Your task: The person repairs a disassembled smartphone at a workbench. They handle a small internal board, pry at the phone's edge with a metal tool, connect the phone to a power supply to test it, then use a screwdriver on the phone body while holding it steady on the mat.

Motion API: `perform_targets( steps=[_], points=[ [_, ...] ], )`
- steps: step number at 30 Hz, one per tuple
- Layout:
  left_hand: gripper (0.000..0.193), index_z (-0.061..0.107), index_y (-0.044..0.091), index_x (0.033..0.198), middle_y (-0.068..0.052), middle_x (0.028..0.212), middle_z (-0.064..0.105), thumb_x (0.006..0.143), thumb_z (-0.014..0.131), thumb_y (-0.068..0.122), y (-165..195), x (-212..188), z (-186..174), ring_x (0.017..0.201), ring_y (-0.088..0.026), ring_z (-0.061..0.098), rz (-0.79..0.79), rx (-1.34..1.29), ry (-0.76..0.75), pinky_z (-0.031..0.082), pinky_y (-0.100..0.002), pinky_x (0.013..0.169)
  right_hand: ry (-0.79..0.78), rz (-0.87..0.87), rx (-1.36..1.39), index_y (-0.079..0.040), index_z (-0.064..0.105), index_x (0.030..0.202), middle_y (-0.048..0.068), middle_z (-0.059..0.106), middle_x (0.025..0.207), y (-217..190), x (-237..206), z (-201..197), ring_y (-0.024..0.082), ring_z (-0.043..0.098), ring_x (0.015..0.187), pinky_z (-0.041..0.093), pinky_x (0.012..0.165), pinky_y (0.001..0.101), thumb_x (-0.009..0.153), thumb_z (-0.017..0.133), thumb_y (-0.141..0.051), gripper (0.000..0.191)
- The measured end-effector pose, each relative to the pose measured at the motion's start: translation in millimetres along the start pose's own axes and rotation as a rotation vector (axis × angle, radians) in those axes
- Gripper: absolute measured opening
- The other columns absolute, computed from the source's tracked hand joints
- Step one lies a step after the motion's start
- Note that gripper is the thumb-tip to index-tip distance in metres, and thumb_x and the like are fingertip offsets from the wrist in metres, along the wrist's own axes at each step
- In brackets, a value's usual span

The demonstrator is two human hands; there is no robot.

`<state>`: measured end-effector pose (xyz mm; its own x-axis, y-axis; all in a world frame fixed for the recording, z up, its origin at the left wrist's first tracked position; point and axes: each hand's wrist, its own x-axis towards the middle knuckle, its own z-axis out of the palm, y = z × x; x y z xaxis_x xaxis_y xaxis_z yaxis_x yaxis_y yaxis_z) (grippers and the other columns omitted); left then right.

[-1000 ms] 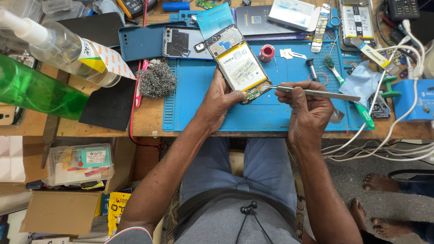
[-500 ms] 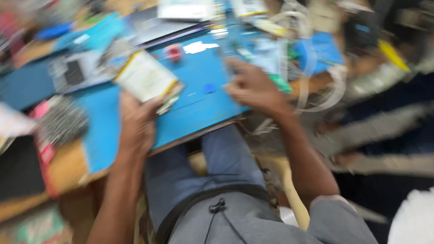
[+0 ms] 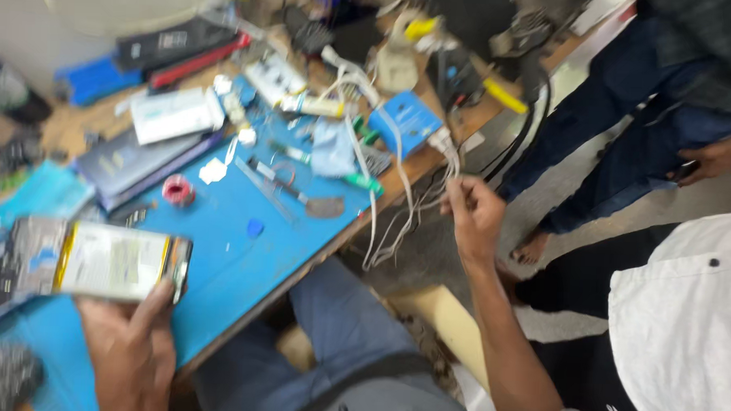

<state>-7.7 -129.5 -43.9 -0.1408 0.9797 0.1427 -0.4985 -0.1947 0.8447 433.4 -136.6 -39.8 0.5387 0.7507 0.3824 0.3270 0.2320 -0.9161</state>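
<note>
My left hand (image 3: 130,347) holds an opened phone (image 3: 96,259) with its back off, over the blue work mat (image 3: 234,249) at the lower left. My right hand (image 3: 472,213) is out past the right edge of the bench, its fingers pinched on the white cables (image 3: 406,207) that hang down from the tabletop. The view is blurred by motion.
Small tools, a red tape roll (image 3: 178,191), a metal spatula (image 3: 301,197), a blue box (image 3: 409,122) and flat devices crowd the bench. Two other people stand at the right: one in dark trousers (image 3: 619,133), one in a white shirt (image 3: 685,322).
The view has swung right. My right hand has left the mat and the thin tool and reached off the bench edge to the white cables. The left hand still holds the phone.
</note>
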Motion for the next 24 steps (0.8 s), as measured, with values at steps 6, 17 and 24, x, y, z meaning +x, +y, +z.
perform_targets(
  steps=[6,17,24],
  points=[
    [0.083,0.03,0.007,0.156,-0.015,0.144,0.054,0.084,0.066,-0.012,-2,9,3,0.129,-0.025,0.061,0.017,0.07,0.081,0.055,-0.035,0.1,-0.177,-0.101,-0.292,-0.002,0.076,0.109,0.006,0.076,0.082,-16,10,-2,0.008,0.069,0.07,0.053,0.064,0.0236,0.095,0.072,-0.013,0.018],
    [0.083,0.031,0.006,0.145,-0.018,0.132,0.061,0.075,0.074,-0.006,27,2,24,0.118,-0.025,0.066,-0.095,0.065,0.194,0.057,-0.039,0.095,-0.57,-1.212,-0.494,-0.002,0.065,0.088,0.019,0.046,0.155,-241,95,233,0.035,0.069,0.11,0.055,0.092,0.0478,0.089,0.073,-0.016,0.016],
    [0.081,0.031,0.006,0.144,-0.017,0.13,0.061,0.078,0.075,-0.004,30,0,18,0.119,-0.023,0.065,-0.045,0.048,0.18,0.057,-0.038,0.099,-0.568,-1.143,-0.641,0.005,0.057,0.083,0.041,0.03,0.158,-310,95,339,0.034,0.074,0.076,0.062,0.068,0.0422,0.081,0.06,0.006,0.003]
  ],
)
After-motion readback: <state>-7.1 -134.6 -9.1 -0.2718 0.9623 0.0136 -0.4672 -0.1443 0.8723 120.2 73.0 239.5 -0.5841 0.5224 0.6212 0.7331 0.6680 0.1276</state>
